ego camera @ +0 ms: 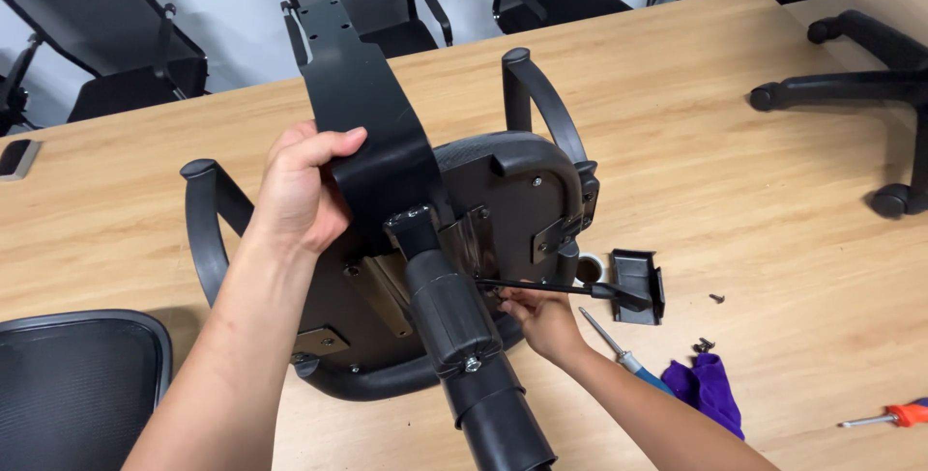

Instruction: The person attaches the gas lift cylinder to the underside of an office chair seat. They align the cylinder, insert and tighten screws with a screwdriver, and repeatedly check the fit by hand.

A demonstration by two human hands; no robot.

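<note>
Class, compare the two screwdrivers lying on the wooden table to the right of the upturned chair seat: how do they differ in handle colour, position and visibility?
The blue-handled screwdriver lies close to the right hand, its handle partly hidden by the forearm and purple cloth. The orange-handled screwdriver lies far off at the picture's right edge, clear of the cloth and cut off by the frame. The blue one's shaft points up-left; the orange one's points left. Both have slim metal shafts and lie flat on the table.

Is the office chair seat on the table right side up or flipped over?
Flipped over. The seat shows its underside, with brackets and screws facing up, and the gas cylinder juts toward the camera. The left hand grips the back bracket.
</note>
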